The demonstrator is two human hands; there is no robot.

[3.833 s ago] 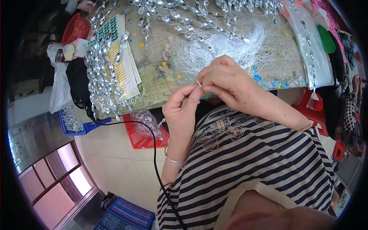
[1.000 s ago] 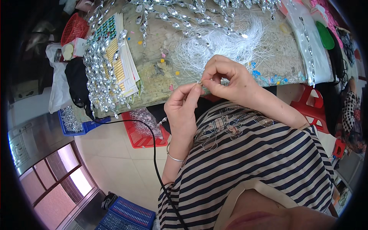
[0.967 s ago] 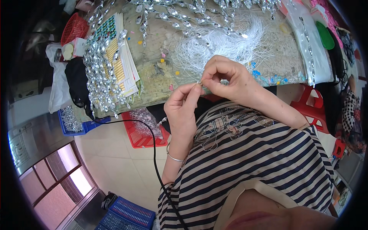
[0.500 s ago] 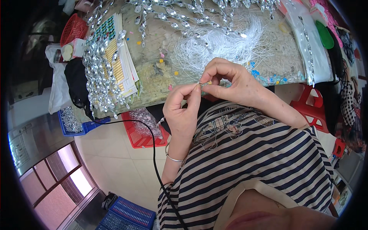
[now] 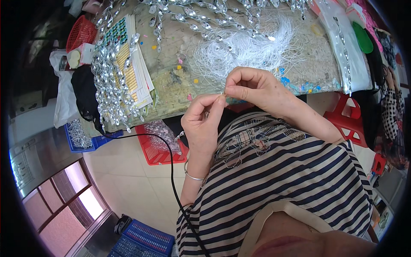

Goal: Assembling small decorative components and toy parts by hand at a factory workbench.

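Close to the table's near edge, my left hand is closed, thumb and index finger pinched together. My right hand meets it from the right, its own thumb and index finger pressed tight. Between the fingertips shows a tiny pale tip, too small to name; the fingers cover the rest. Just beyond the hands lies a tangled heap of white thread. Strands of silver faceted gems run across the far side of the table, some reaching the thread. More silver gem strands hang over the table's left part.
Sheets of card lie under the left strands. A clear plastic bag covers the table's right end. Below stand a red basket, a blue tray and a red stool. A black cable hangs left of me.
My right fingers have closed in against my left fingertips. The small silvery piece with a yellow spot, seen between them before, is now almost wholly covered.
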